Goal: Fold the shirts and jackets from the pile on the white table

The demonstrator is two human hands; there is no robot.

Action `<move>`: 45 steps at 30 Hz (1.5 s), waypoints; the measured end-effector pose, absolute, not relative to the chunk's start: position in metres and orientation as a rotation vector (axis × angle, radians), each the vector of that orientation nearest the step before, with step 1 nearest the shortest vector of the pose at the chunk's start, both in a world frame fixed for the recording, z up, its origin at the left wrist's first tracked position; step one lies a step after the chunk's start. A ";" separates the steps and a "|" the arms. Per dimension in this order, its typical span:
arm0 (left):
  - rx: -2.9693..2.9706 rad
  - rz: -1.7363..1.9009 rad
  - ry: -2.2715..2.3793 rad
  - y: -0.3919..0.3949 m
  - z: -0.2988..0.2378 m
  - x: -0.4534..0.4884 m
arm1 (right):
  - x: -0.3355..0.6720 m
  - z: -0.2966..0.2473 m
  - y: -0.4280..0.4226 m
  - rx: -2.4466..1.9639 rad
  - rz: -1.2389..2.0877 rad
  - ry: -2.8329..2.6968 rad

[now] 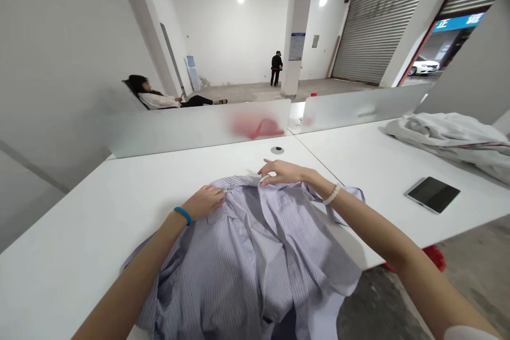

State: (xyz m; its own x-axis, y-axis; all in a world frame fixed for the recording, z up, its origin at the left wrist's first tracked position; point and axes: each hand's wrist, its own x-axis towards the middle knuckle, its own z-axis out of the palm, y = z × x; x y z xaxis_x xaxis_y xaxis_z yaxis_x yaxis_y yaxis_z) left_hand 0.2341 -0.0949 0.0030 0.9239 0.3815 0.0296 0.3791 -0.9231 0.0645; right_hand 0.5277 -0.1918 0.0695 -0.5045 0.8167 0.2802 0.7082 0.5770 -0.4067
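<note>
Two hands: the left hand (203, 203) is lying on the shirt at lower center, and the right hand (281, 172) is reaching over the collar just above it.
Left fingers: they are resting close together on the fabric near the collar, and I cannot tell whether they are gripping anything.
Right fingers: they are curving down to the collar's edge, apparently pinching it against the thumb.
Wrists: a blue wristband (183, 215) is circling the left wrist, and a white bead bracelet (332, 194) is circling the right.
Shirt: a striped shirt (239, 255) in pale blue-purple is lying rumpled and unfolded on the desk at lower center, hanging past the desk's near edge.
Collar detail: a small shiny item (226, 189) is showing by the left fingertips, too small to identify.
Desk: a white desk (59, 234) is filling the lower left and running across to the right.
Right side: a black tablet (432, 194) is lying on the desk, and a crumpled pale garment (450, 138) is heaping up beyond it.
Far room: one person (159, 96) is reclining at upper left, and another person (276, 68) is standing by a pillar (297, 21).
</note>
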 end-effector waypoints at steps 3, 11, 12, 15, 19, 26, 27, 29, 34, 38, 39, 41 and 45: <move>2.911 0.069 0.607 -0.096 0.014 0.236 | 0.519 0.090 -0.204 -0.993 0.575 -2.257; 3.037 0.174 0.775 -0.114 0.090 0.241 | 0.504 0.121 -0.203 -0.986 0.434 -1.756; 3.097 0.128 0.807 -0.109 0.101 0.246 | 0.504 0.128 -0.195 -1.050 0.316 -1.772; 3.230 0.146 0.947 -0.082 0.126 0.265 | 0.505 0.144 -0.154 -1.254 -0.058 -1.780; 3.259 0.481 1.001 -0.042 0.126 0.287 | 0.504 0.127 -0.103 -1.525 -0.373 -1.787; 3.026 0.172 0.864 -0.094 0.032 0.274 | 0.475 0.019 -0.179 -1.580 -0.025 -2.358; 2.960 0.131 0.834 -0.105 0.016 0.269 | 0.473 0.006 -0.197 -1.502 0.076 -2.403; 2.867 0.105 0.811 -0.120 -0.009 0.259 | 0.475 -0.009 -0.226 -1.386 0.287 -2.418; 2.723 0.027 0.818 -0.106 -0.033 0.248 | 0.497 0.002 -0.258 -1.362 0.697 -2.046; 2.681 0.072 0.812 -0.086 -0.038 0.255 | 0.472 0.016 -0.297 -1.381 0.728 -1.964; 2.685 0.112 0.812 -0.084 -0.040 0.257 | 0.458 0.015 -0.311 -1.374 0.752 -1.962; 2.700 0.210 0.819 -0.082 -0.045 0.260 | 0.424 0.007 -0.341 -1.349 0.855 -1.914; 2.762 0.407 0.851 -0.081 -0.057 0.262 | 0.360 -0.026 -0.385 -1.303 1.089 -1.472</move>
